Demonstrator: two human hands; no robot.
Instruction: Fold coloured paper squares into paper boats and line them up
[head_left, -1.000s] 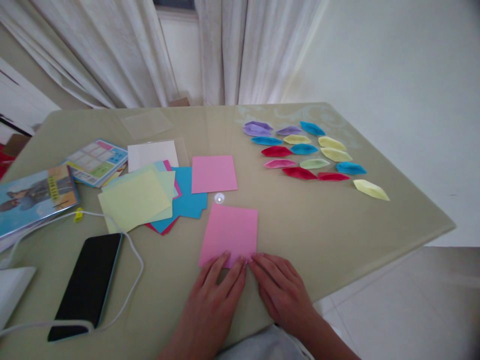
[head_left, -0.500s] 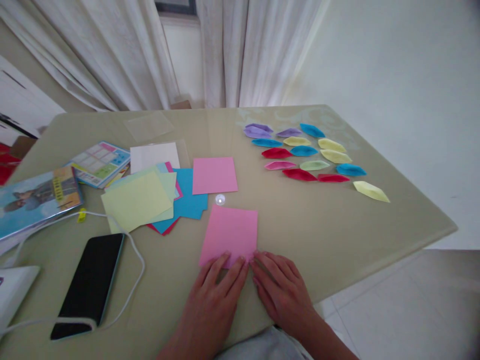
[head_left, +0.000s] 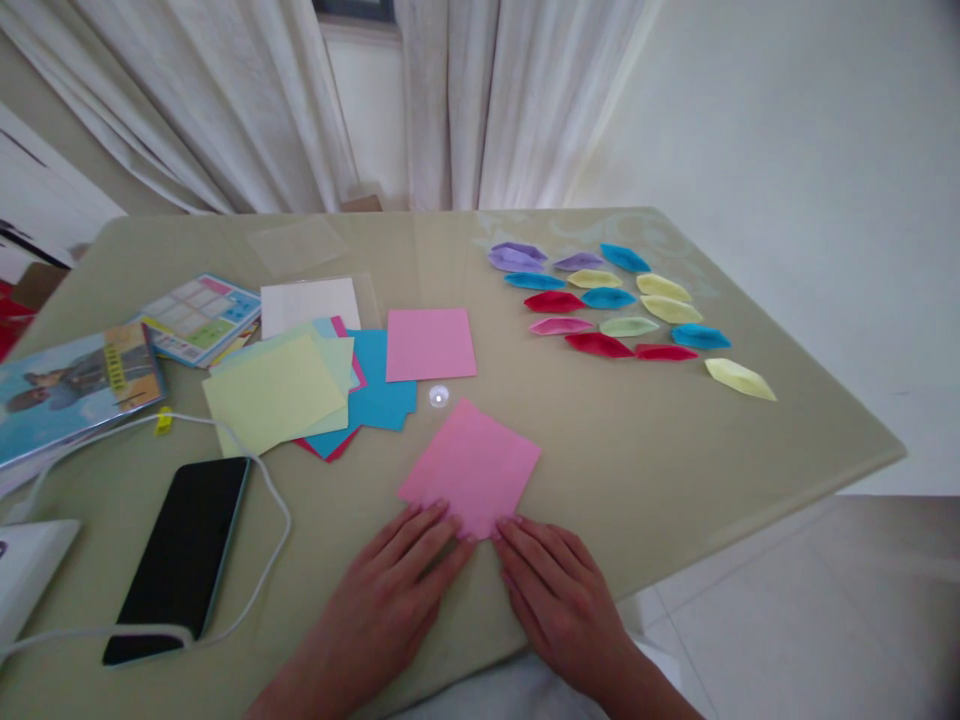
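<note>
A square sheet of pink paper lies turned on the table, one corner pointing away from me and another toward me. On its near left edge rest the outstretched fingers of my left hand, the hand lying flat. My right hand touches the near right edge with its fingertips, fingers extended and close together. The paper's nearest corner shows between the two hands. Just beyond the sheet is a small clear round disc, and behind that lies a second pink paper sheet.
Yellow paper sheets overlap blue paper on the left. A black phone, a white cable and a picture-covered booklet lie further left. Several folded paper boats, including a pale yellow one, sit at the back right.
The near pink sheet has turned clockwise, from edge-on to corner-on toward me. My left hand has shifted left along it; my right hand stays near the same spot.
</note>
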